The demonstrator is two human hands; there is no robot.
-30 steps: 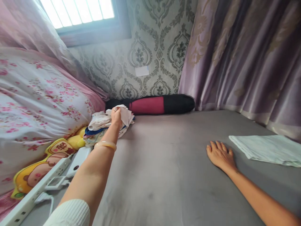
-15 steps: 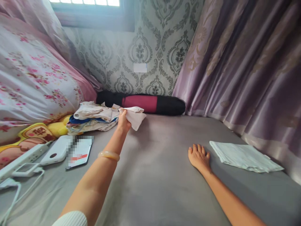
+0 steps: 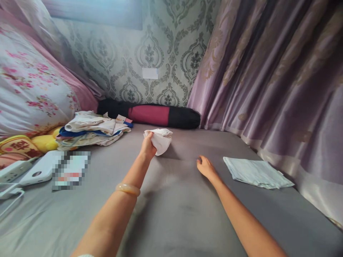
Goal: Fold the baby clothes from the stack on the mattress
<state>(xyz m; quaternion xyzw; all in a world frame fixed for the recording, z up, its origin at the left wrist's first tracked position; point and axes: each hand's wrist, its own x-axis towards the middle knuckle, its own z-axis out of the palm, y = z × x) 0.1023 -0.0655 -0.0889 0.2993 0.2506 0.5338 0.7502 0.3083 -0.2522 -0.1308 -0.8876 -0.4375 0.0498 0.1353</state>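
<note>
A folded white piece of cloth (image 3: 163,141), its exact kind unclear, hangs a little above the grey sheet. Pinched between thumb and fingers, it is held at its near left corner by my left hand (image 3: 149,145). My right hand (image 3: 206,166) is to its right, apart from it, with loosely bent fingers and nothing visible in them. Beyond the right hand, a folded pale green cloth (image 3: 258,173) lies flat on the bed. To the left sits a stack of folded clothes (image 3: 92,128), pale printed pieces with a blue one among them.
A black and magenta roll (image 3: 150,115) lies along the wall. Down the left side are a yellow plush item (image 3: 46,141), a white power bank (image 3: 44,167), a power strip (image 3: 14,170) and a blurred flat item (image 3: 71,170). A purple curtain (image 3: 254,78) hangs at right.
My left hand has drawn the white cloth away from the clothes stack, rightward. My right hand has moved left from beside the green cloth, its spread fingers now bent. The view has turned slightly right.
</note>
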